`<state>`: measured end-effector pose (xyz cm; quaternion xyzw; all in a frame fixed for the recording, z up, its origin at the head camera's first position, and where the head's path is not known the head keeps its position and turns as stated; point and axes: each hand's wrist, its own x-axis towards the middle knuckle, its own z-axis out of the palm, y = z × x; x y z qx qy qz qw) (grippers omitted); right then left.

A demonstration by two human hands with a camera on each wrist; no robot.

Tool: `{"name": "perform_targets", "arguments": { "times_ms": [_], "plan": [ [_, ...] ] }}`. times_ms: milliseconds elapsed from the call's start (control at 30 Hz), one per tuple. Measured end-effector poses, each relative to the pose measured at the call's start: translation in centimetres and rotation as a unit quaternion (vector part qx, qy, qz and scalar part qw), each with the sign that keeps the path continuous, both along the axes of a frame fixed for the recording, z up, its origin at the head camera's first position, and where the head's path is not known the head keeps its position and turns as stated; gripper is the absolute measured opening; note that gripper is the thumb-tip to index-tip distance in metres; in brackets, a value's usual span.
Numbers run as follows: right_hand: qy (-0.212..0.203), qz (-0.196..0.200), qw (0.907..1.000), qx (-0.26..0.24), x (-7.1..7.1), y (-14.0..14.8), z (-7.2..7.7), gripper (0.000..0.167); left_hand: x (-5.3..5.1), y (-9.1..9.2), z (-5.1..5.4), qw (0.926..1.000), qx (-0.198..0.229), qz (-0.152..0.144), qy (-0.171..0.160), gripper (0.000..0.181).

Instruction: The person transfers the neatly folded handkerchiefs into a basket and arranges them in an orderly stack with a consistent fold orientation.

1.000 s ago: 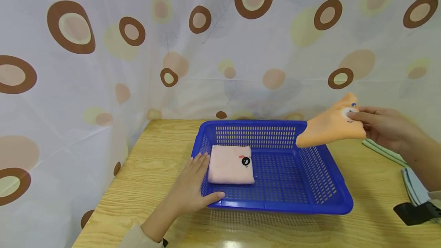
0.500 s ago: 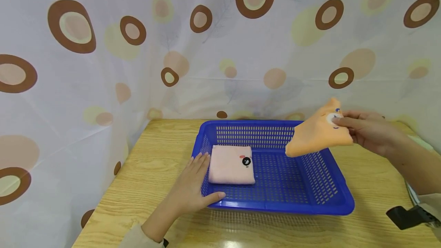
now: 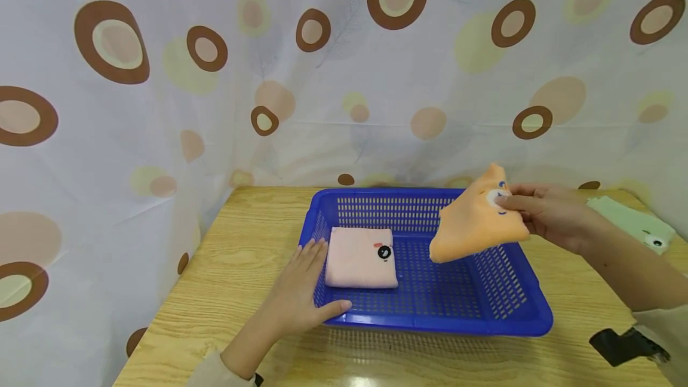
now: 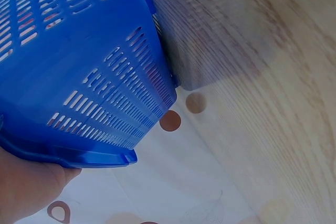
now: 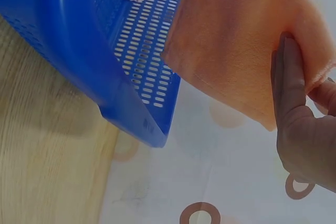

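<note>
An orange folded towel [image 3: 467,226] with a bear face hangs over the right part of a blue plastic basket [image 3: 430,321]. My right hand [image 3: 559,217] pinches its right edge, thumb on the face; in the right wrist view the fingers [image 5: 290,77] lie along the towel's other side. A pink folded towel [image 3: 355,258] with a black round patch lies at the left of the basket floor. My left hand [image 3: 301,294] rests on the basket's left front corner, fingers straight along the rim and thumb over the front edge.
On the wooden table [image 3: 247,232], a green folded towel [image 3: 634,223] lies right of the basket, partly behind my right forearm. A patterned white curtain [image 3: 333,76] hangs behind and to the left of the table.
My right hand has carried the orange towel leftward and down, from beyond the basket's right rim to over its inside. The left hand, the basket and the pink towel have stayed put.
</note>
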<state>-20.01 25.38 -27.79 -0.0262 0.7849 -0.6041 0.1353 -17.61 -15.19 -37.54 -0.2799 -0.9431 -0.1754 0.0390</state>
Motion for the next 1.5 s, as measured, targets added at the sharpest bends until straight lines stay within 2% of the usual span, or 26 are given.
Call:
{"name": "perform_targets", "arguments": {
  "times_ms": [200,367,433,567,667,1300,1500],
  "plan": [
    [-0.009,0.017,0.9998,-0.002,0.2,-1.2,-0.4,0.016,0.0,0.0,0.0,1.0,-0.001,-0.001,0.001,0.1],
    [-0.012,0.033,0.9993,0.016,0.2,-2.3,-0.8,0.012,0.1,-0.1,0.0,1.0,-0.002,-0.003,0.007,0.1],
    [-0.017,0.036,0.9988,0.028,0.3,-2.8,-0.9,0.02,0.1,0.0,0.0,1.0,-0.001,-0.004,0.007,0.1],
    [-0.028,0.042,0.9979,0.039,0.4,-3.5,-1.4,0.051,0.0,0.0,0.1,1.0,-0.001,-0.006,0.007,0.1],
    [-0.03,0.045,0.9977,0.039,0.4,-4.0,-1.7,0.059,0.0,0.0,0.1,0.9999,-0.003,-0.007,0.009,0.1],
    [-0.041,0.087,0.9945,0.042,0.1,-6.4,-2.9,0.054,0.0,-0.1,0.1,0.9999,-0.009,-0.007,0.012,0.099],
    [-0.051,0.083,0.9944,0.041,0.2,-7.4,-3.4,0.054,0.0,-0.1,0.0,0.9999,-0.012,-0.004,0.009,0.1]
  ]
}}
